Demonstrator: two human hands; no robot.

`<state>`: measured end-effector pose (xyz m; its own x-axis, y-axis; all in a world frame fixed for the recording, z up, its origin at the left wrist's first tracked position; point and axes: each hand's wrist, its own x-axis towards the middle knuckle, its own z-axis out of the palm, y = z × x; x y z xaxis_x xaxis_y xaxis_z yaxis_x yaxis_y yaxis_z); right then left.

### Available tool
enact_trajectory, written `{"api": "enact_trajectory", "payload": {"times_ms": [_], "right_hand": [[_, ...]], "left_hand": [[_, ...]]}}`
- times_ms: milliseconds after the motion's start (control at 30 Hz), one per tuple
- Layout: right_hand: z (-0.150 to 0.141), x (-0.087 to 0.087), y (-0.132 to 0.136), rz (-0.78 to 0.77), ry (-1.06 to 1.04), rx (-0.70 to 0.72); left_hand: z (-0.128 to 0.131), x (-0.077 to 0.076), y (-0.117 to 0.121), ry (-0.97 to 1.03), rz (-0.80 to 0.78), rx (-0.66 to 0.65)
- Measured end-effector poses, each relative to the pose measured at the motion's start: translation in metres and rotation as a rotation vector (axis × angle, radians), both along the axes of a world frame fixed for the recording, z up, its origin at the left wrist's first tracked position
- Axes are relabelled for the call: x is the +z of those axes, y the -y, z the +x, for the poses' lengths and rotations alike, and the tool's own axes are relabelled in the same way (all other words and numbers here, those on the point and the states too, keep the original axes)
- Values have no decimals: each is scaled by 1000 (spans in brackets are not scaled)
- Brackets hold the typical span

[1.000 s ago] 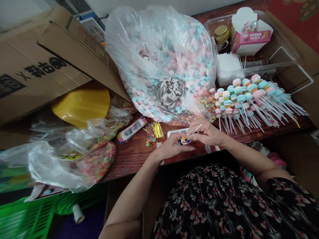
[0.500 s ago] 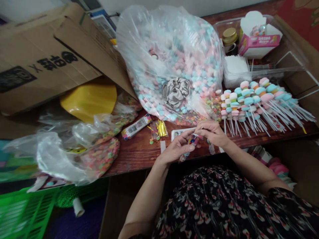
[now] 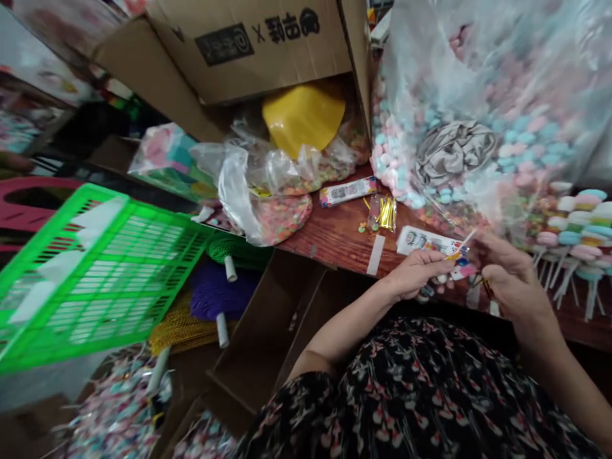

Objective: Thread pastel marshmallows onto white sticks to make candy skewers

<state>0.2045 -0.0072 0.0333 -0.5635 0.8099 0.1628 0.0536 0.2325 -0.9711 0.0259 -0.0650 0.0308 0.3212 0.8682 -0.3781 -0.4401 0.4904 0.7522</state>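
Wrapped candy stick [image 3: 461, 264] now shows a gold tie [image 3: 452, 257], apparently fastened; left hand [image 3: 421, 273] pinches it between fingers, right hand [image 3: 512, 275], drawn apart, curls its fingers around gold strands [image 3: 486, 288].

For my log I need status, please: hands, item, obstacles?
Left hand holds wrapped item. Right hand close beside, grip unclear. Printed pack just beyond, apparently not blocking.

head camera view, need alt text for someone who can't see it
The left hand holds a colourfully printed wrapper with a thin white stick, the right hand beside it, at a reddish-brown wooden table. Beyond sits a large clear plastic bag of pink-and-blue sweets.
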Motion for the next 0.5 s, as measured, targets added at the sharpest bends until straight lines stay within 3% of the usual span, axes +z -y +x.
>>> {"api": "enact_trajectory", "payload": {"times_ms": [67,300,400,467,500], "right_hand": [[-1,4,3,1,66,44],[-27,11,9,369,74,-101],[-29,4,10,506,66,-253],[-26,1,12,723,98,-313],[-23,0,13,851,154,-279]], "left_hand": [[-4,3,1,24,-19,-80],[-35,13,-10,-32,29,-370],[-39,12,-16,-71,-18,-367],[-37,11,-14,-91,-58,-336],[-37,10,-13,-95,-78,-318]]}}
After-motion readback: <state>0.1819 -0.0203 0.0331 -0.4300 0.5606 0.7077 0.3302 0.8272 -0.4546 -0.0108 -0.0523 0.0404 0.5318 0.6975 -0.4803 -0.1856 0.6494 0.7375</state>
